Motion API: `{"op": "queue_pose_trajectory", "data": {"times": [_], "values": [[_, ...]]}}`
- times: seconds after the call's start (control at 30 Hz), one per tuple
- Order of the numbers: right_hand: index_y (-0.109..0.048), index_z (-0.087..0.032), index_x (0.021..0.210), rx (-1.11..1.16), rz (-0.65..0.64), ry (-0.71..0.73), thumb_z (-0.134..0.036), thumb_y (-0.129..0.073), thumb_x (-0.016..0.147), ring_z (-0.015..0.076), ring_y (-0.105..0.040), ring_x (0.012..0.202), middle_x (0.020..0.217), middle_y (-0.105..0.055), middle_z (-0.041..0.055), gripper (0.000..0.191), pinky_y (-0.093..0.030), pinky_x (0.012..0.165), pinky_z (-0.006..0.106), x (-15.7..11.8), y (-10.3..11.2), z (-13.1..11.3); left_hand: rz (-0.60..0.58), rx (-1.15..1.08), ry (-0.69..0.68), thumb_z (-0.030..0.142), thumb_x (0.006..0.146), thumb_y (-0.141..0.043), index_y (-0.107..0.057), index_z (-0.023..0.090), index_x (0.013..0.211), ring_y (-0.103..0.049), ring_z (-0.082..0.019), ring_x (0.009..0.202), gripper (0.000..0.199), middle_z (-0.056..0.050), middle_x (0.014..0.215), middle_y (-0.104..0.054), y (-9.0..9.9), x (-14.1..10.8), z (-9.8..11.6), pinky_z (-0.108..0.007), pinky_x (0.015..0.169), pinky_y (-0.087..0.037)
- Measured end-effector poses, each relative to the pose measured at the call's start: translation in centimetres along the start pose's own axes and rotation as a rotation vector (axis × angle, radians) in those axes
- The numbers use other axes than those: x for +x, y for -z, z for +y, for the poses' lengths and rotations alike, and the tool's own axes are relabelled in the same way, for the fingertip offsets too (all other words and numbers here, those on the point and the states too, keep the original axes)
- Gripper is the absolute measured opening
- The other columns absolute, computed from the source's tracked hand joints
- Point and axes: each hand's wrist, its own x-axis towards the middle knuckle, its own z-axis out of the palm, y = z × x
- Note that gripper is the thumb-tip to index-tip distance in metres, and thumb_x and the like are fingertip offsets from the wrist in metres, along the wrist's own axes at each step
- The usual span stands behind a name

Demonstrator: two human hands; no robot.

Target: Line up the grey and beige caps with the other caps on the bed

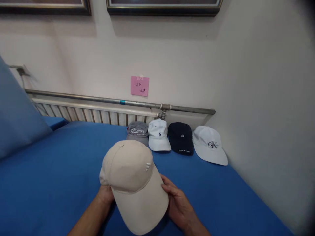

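Observation:
A beige baseball cap (130,167) with a small white emblem is held up in front of me, its brim slanting down and to the right. My right hand (176,201) grips the brim's right edge, thumb on top. Under the cap's left rear edge is my left hand (106,194), its fingers hidden inside or behind the cap. Behind stand a grey cap (137,131) with white lettering, a white cap (158,135) with a dark logo, a black cap (180,137) and a white cap (209,144) marked with letters, side by side.
A blue-covered bed surface (61,170) runs up to a radiator (98,114) and a metal pipe (98,97). A wall (265,108) bounds the right side. On the back wall hang a pink note (140,86) and framed pictures (164,10). Light-blue fabric (17,118) stands at left.

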Motion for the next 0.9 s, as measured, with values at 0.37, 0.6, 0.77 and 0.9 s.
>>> {"op": "queue_pose_trajectory", "data": {"times": [0.37,0.6,0.77,0.9], "values": [[-0.072,-0.02,0.099,0.101,0.088,0.006,-0.015,-0.077,0.059,0.0203,-0.069,0.085,0.093,-0.077,0.0026,0.04,-0.049,0.081,0.032,0.6,2.3,0.5,0.251,0.0,-0.105,0.015,0.099,-0.029,-0.073,0.011,0.092,-0.074,-0.02,0.087,0.045,-0.011,0.083,-0.077,-4.6,-0.2,-0.9,-0.038,0.102,-0.047],[-0.071,-0.02,0.084,0.07,-0.027,0.105,-0.016,-0.069,0.059,0.0192,-0.066,0.083,0.08,-0.073,0.0007,0.025,-0.046,0.082,0.032,0.5,1.5,0.2,0.425,0.111,-0.032,0.012,0.097,-0.035,-0.077,0.012,0.076,-0.074,-0.019,0.071,0.046,-0.009,0.074,-0.077,-4.1,-0.4,-0.8,-0.033,0.096,-0.052],[-0.07,-0.021,0.093,0.121,0.055,0.163,-0.038,-0.076,0.067,0.023,-0.064,0.102,0.091,-0.075,0.0013,0.031,-0.044,0.094,0.036,0.1,1.4,-1.7,0.53,0.197,0.173,0.014,0.095,-0.044,-0.077,0.013,0.076,-0.075,-0.023,0.077,0.038,-0.009,0.07,-0.076,-5.1,-1.0,-2.1,-0.035,0.089,-0.056],[-0.07,-0.022,0.096,0.143,0.098,0.164,-0.042,-0.071,0.074,0.0234,-0.062,0.112,0.099,-0.076,0.0024,0.03,-0.044,0.097,0.036,-0.2,1.5,-1.9,0.631,0.198,0.126,0.014,0.099,-0.032,-0.076,0.013,0.075,-0.074,-0.017,0.064,0.05,-0.007,0.069,-0.076,-5.9,-0.8,-2.6,-0.024,0.07,-0.06]]}}
